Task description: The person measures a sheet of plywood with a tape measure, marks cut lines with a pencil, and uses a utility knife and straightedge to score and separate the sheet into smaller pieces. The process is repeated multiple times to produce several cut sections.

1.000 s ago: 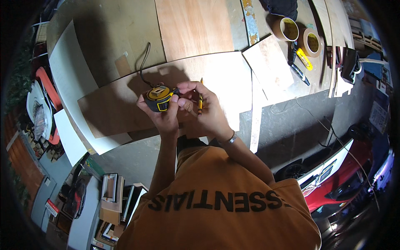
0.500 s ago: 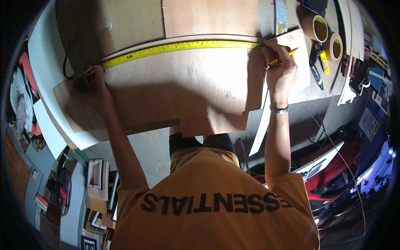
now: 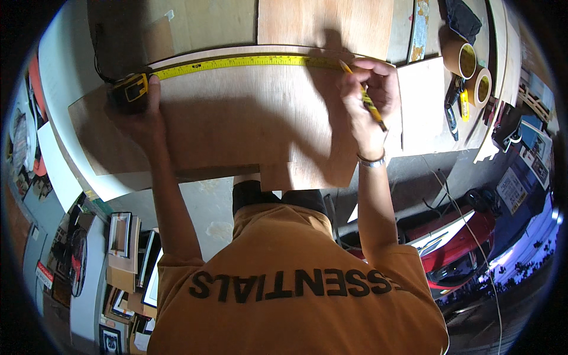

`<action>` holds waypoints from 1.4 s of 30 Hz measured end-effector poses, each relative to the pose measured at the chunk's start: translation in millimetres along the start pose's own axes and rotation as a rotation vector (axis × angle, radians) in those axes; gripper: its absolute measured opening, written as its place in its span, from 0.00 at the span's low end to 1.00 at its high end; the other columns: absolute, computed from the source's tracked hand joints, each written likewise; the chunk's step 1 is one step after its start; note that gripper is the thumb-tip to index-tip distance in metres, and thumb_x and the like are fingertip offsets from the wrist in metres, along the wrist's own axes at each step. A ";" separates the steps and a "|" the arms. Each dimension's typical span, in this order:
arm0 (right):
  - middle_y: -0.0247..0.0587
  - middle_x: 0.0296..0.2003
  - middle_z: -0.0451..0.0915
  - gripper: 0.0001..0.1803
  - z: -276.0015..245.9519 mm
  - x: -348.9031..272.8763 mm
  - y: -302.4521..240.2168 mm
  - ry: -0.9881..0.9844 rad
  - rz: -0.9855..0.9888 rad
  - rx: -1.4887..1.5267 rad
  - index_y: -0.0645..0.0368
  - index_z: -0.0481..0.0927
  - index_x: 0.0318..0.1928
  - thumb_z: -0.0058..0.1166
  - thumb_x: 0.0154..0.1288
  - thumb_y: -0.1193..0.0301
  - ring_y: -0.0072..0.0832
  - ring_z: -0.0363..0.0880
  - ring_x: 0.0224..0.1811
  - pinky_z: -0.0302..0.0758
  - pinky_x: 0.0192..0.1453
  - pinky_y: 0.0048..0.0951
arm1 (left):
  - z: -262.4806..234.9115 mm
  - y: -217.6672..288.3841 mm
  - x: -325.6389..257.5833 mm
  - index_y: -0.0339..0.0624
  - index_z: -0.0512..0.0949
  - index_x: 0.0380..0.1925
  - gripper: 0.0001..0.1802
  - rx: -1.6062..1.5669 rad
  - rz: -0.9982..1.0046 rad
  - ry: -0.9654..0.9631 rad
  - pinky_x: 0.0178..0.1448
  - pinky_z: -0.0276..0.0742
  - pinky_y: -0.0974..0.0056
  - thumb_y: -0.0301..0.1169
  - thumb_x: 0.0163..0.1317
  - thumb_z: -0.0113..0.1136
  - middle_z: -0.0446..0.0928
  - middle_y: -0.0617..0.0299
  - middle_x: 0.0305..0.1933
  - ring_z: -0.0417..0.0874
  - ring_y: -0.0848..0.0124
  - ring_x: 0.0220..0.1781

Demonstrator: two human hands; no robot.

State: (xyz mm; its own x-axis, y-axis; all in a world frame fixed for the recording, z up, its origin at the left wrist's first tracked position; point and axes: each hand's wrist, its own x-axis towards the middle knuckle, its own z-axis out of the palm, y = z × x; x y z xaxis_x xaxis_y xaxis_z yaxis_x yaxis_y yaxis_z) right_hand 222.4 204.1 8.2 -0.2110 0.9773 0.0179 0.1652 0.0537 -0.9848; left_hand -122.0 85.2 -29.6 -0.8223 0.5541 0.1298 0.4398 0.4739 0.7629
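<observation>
My left hand (image 3: pixel 145 115) is closed around a black and yellow tape measure (image 3: pixel 130 92) at the left of a plywood sheet (image 3: pixel 236 118). From its case the yellow blade (image 3: pixel 248 61) stretches right, along the sheet's far edge. My right hand (image 3: pixel 374 97) grips a yellow and black pencil (image 3: pixel 371 106) over the sheet's right part. The pencil's tip points up and away, close to the blade's right end. That end is partly hidden by my right hand.
Two rolls of tan tape (image 3: pixel 460 60) stand at the far right, beside a yellow-handled cutter (image 3: pixel 464 103). Another pale board (image 3: pixel 423 106) lies right of the sheet. Picture frames (image 3: pixel 120 235) are stacked at the lower left. A cable (image 3: pixel 467 219) hangs at the right.
My right hand has moved left from the sheet's right edge, and the pencil in it has turned so its tip points away from me. The left hand still holds the tape measure.
</observation>
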 end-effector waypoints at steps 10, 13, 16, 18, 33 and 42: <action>0.38 0.33 0.87 0.00 21.8 5.5 2.7 0.069 0.008 -0.002 0.64 0.83 0.38 0.61 0.69 0.81 0.19 0.84 0.32 0.80 0.39 0.21 | 1.7 11.7 -3.6 0.27 0.65 0.64 0.52 -0.004 0.052 0.040 0.67 0.79 0.53 0.44 0.48 0.85 0.73 0.41 0.60 0.78 0.54 0.62; 0.40 0.29 0.85 0.06 25.8 7.0 4.9 0.019 -0.059 -0.148 0.68 0.83 0.31 0.52 0.62 0.83 0.19 0.78 0.28 0.75 0.36 0.21 | 1.2 11.0 -4.3 0.27 0.64 0.65 0.53 0.002 0.046 0.040 0.68 0.78 0.53 0.46 0.48 0.85 0.73 0.42 0.61 0.78 0.54 0.62; 0.41 0.28 0.84 0.09 29.4 9.4 8.0 0.030 -0.089 -0.195 0.71 0.82 0.28 0.48 0.58 0.81 0.20 0.76 0.28 0.73 0.35 0.21 | -0.6 9.1 -4.9 0.28 0.64 0.66 0.54 0.037 0.035 0.027 0.69 0.77 0.53 0.47 0.48 0.85 0.72 0.43 0.62 0.78 0.54 0.63; 0.41 0.29 0.84 0.09 30.5 10.3 9.3 0.020 -0.095 -0.202 0.71 0.83 0.29 0.48 0.58 0.82 0.20 0.76 0.28 0.73 0.35 0.21 | -1.6 7.8 -5.6 0.28 0.63 0.66 0.55 0.131 0.073 0.034 0.70 0.77 0.53 0.47 0.48 0.85 0.73 0.44 0.62 0.78 0.54 0.63; 0.41 0.29 0.84 0.10 32.2 11.9 8.3 -0.006 -0.049 -0.255 0.71 0.83 0.29 0.47 0.59 0.82 0.20 0.76 0.28 0.73 0.34 0.22 | -1.6 9.6 -4.5 0.28 0.65 0.63 0.53 0.057 0.049 0.029 0.70 0.76 0.53 0.46 0.47 0.86 0.74 0.44 0.60 0.78 0.55 0.62; 0.41 0.28 0.83 0.11 31.7 10.7 9.2 -0.016 -0.058 -0.279 0.71 0.82 0.28 0.45 0.60 0.82 0.20 0.76 0.29 0.73 0.36 0.22 | -2.8 10.3 -0.7 0.24 0.64 0.62 0.53 0.132 0.079 0.010 0.62 0.86 0.57 0.44 0.46 0.86 0.72 0.41 0.61 0.79 0.56 0.62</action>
State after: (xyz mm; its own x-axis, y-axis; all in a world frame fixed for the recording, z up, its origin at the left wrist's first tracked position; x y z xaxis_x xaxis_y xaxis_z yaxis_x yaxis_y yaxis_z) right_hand 191.1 208.6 -6.1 -0.2430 0.9677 0.0676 0.4108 0.1658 -0.8965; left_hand -118.0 87.7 -20.0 -0.7866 0.5865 0.1929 0.5462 0.5155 0.6602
